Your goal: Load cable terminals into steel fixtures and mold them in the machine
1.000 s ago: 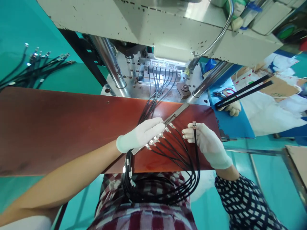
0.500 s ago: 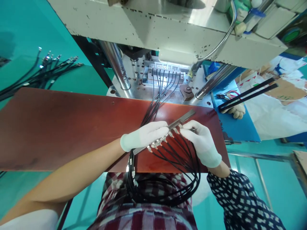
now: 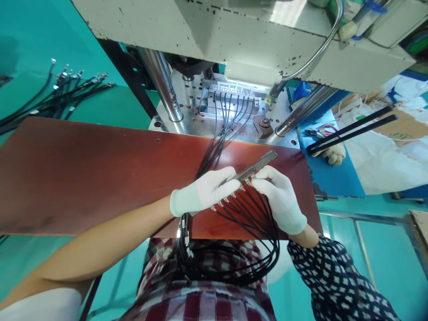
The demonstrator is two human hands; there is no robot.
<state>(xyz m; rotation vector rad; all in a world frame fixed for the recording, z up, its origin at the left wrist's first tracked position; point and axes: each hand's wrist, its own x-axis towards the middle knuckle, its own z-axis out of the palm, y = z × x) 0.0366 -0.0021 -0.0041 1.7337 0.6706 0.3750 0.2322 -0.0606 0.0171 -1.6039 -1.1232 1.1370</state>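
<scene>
My left hand (image 3: 209, 189), in a white glove, grips a long metal bar fixture (image 3: 257, 165) that slants up to the right over the board. Along the bar's lower edge sits a row of small metal cable connectors (image 3: 228, 199). Black cables (image 3: 247, 218) run from them in a loop that hangs onto my lap. My right hand (image 3: 279, 194), also gloved, pinches a cable connector (image 3: 248, 180) near the bar's upper part. Behind, a second row of cables (image 3: 230, 118) leads into a lit metal die (image 3: 232, 104) on the press bed.
A press with a pale upper body (image 3: 247, 40) and steel posts (image 3: 163, 84) stands ahead. The red-brown board (image 3: 83, 178) lies before it. More black cables (image 3: 60, 96) rest at left. Pliers (image 3: 316, 132), a glove (image 3: 334, 154) and two black bars (image 3: 354, 129) lie at right.
My left hand has shifted slightly along the bar, its thumb now covering more of the connector row. My right hand stays at the bar's upper end. The view has moved a little.
</scene>
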